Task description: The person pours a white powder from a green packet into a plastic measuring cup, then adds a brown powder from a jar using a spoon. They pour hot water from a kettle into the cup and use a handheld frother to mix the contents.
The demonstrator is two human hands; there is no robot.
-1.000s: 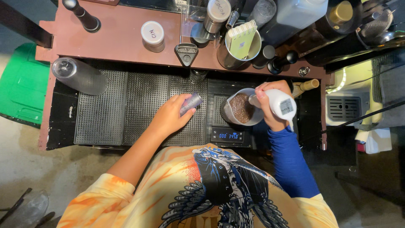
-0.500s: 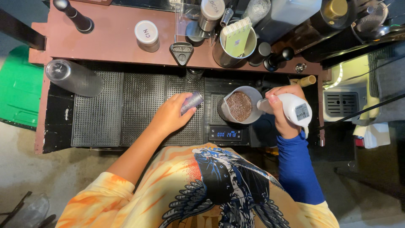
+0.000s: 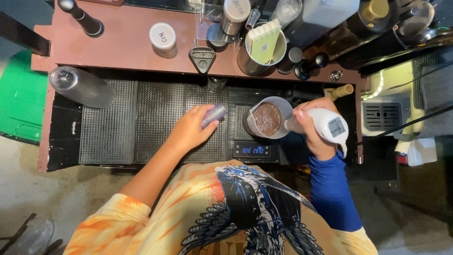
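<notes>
Right hand (image 3: 315, 131) wrapped tight round a white spray bottle (image 3: 325, 124), grip pressed fully onto its body, thumb over the top, nozzle end pointing left and almost touching the rim of the cup (image 3: 269, 119). Left hand (image 3: 189, 132) curled round a small clear tube (image 3: 213, 114), pinched between thumb and fingertips, only its upper end showing past the fingers; heel of the hand low over the black ribbed mat (image 3: 155, 123).

Cup pale grey, standing upright on a black scale (image 3: 255, 150) with a lit blue display, filled with brown coffee beans, a flat top layer showing. Scale sitting on the surface just right of the mat, between the two hands.

Behind, on the brown shelf (image 3: 127, 42): a white-lidded jar (image 3: 163, 37), a metal tin with a yellow notepad (image 3: 264, 45).

Compared with half a second ago: spray bottle drawn closer to the cup, nozzle now nearly at the rim; left hand and tube much where they were; cup unmoved on the scale.
</notes>
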